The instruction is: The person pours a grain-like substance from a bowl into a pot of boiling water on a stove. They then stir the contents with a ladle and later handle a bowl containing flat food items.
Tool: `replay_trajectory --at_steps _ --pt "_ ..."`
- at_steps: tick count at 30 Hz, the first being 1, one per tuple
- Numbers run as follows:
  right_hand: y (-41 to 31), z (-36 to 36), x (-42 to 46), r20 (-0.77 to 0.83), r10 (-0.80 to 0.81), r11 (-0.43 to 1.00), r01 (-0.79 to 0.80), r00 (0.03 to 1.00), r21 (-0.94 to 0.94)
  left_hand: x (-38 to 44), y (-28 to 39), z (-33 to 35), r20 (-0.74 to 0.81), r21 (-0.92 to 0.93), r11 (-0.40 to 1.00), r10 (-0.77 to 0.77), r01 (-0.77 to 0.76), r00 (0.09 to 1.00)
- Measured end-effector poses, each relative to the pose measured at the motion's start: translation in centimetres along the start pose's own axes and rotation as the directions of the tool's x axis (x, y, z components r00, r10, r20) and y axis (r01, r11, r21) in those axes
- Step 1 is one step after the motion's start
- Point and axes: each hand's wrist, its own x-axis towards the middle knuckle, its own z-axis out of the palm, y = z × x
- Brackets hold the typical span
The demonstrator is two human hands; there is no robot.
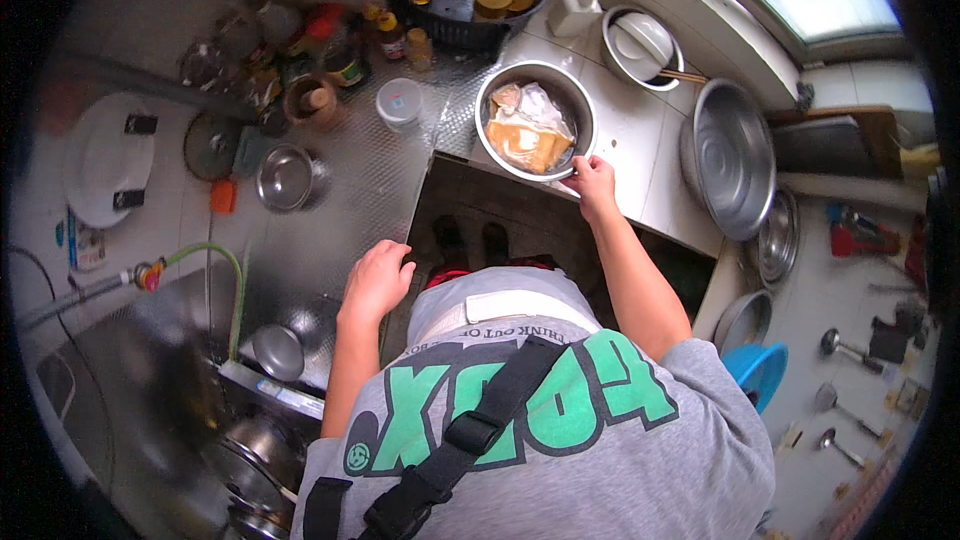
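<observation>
My right hand (591, 184) grips the near rim of a round metal pot (484, 127) at the corner of the counter. Inside the pot lies a clear plastic package (531, 136) with orange-brown and whitish contents. My left hand (380, 274) hangs over the edge of the textured metal counter, with nothing visible in it. A lidded plastic tub (399, 101) stands to the left of the pot. Behind the pot are a white pump bottle (576, 9) and a bowl (679, 67) holding a white dish and chopsticks.
A large metal basin (729, 157) leans at the right. Two small metal bowls (285, 177) (278, 352) are on the left side, near a green hose (238, 277). Bottles and jars crowd the back left. A round dark tray (450, 22) stands behind. Ladles (844, 349) hang on the right wall.
</observation>
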Motion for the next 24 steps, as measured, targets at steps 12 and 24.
replay_trajectory --at_steps 12,24 --pt "0.4 -2.9 -3.1 -0.163 -0.011 0.999 0.017 0.986 0.037 4.0 0.1 -1.2 0.158 0.059 0.984 0.160 -0.171 0.974" --pt "1.8 -6.3 -1.5 -0.238 -0.025 0.995 0.047 0.971 0.088 4.5 4.2 -1.4 0.168 0.135 0.975 0.151 -0.174 0.974"
